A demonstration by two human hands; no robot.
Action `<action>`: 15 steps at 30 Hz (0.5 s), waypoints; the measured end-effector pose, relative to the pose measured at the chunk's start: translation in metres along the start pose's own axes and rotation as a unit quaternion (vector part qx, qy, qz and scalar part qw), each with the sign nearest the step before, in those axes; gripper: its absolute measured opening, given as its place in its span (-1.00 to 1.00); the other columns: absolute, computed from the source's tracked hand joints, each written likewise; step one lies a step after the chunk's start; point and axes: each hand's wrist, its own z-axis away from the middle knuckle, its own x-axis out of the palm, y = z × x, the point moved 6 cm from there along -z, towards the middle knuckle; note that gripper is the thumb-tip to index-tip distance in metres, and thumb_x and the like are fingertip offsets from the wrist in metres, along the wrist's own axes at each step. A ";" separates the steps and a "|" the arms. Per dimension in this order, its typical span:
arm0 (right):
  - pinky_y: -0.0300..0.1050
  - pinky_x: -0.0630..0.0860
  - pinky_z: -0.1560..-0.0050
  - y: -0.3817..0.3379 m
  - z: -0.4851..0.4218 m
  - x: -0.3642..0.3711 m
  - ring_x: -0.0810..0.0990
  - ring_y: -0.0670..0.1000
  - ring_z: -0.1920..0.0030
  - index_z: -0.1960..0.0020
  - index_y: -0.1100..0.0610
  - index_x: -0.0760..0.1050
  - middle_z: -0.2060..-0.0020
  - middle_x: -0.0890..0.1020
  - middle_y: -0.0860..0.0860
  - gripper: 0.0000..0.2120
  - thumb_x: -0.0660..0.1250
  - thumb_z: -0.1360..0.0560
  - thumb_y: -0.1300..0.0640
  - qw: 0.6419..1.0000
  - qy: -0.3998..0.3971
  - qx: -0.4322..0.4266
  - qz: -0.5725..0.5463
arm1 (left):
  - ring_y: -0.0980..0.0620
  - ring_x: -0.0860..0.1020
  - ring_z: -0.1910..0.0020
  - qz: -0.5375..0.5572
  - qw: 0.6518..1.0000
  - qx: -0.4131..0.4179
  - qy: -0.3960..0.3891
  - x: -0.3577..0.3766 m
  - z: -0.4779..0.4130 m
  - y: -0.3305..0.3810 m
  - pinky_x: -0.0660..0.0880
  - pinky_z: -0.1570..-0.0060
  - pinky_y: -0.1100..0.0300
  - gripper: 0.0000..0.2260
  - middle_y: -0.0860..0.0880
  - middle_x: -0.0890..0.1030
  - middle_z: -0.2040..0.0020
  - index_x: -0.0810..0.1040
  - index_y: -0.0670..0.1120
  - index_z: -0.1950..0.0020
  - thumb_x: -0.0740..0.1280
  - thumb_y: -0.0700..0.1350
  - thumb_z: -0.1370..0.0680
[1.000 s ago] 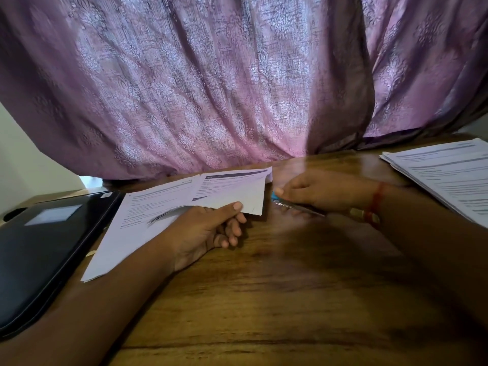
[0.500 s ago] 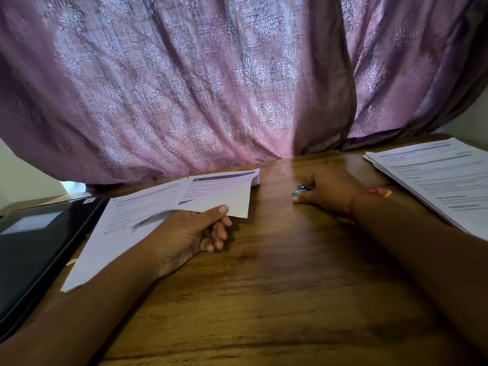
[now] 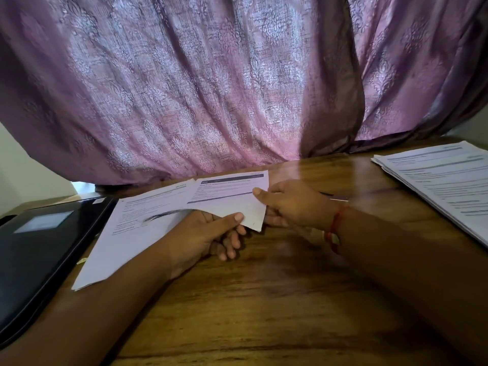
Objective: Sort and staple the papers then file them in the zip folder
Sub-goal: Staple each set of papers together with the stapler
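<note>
My left hand holds a folded-over set of printed papers just above the wooden table, thumb on top and fingers underneath. My right hand pinches the right edge of the same papers, thumb on the top sheet. Just behind my right wrist, a slim metal stapler lies on the table, mostly hidden. At the left edge lies the black zip folder, flat and closed. A second stack of printed papers sits at the far right.
A purple patterned curtain hangs along the table's far edge. A red thread band circles my right wrist. Bare wood lies in front of my hands, between my forearms.
My right hand has let go of the stapler, moved left and taken hold of the right edge of the papers. My left hand has kept its hold on them.
</note>
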 end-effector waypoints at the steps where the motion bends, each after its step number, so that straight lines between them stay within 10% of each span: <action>1: -0.22 0.64 0.23 0.000 0.001 0.001 0.70 -0.06 0.17 -0.04 0.31 0.56 0.12 0.71 0.08 -0.87 0.35 -0.56 0.24 0.999 0.006 -0.003 -0.034 | -0.01 0.58 0.42 0.000 1.000 0.001 -0.002 0.000 0.000 0.000 0.48 0.48 0.28 -0.70 -0.18 0.61 0.32 0.67 -0.24 0.09 0.36 0.01 -0.53; 9: -0.27 0.53 0.45 0.005 -0.006 -0.020 0.65 -0.11 0.44 0.07 0.23 0.55 0.36 0.66 0.04 -0.92 0.34 -0.53 0.37 0.994 0.076 0.026 -0.079 | -0.16 0.70 -0.05 0.212 0.975 -0.007 0.063 -0.027 -0.006 0.014 0.68 0.12 0.08 -0.33 -0.20 0.70 -0.13 0.53 -0.11 -0.34 0.16 0.35 -0.46; 15: -0.24 0.58 0.36 0.010 -0.009 -0.017 0.69 0.00 0.17 -0.18 0.31 0.53 0.00 0.68 0.17 -0.77 0.34 -0.53 0.37 0.998 0.050 0.026 -0.039 | -0.24 0.63 -0.21 0.333 0.932 0.019 0.139 -0.063 -0.007 0.014 0.56 -0.15 -0.27 -0.28 -0.27 0.64 -0.23 0.49 -0.18 -0.33 0.00 0.41 -0.59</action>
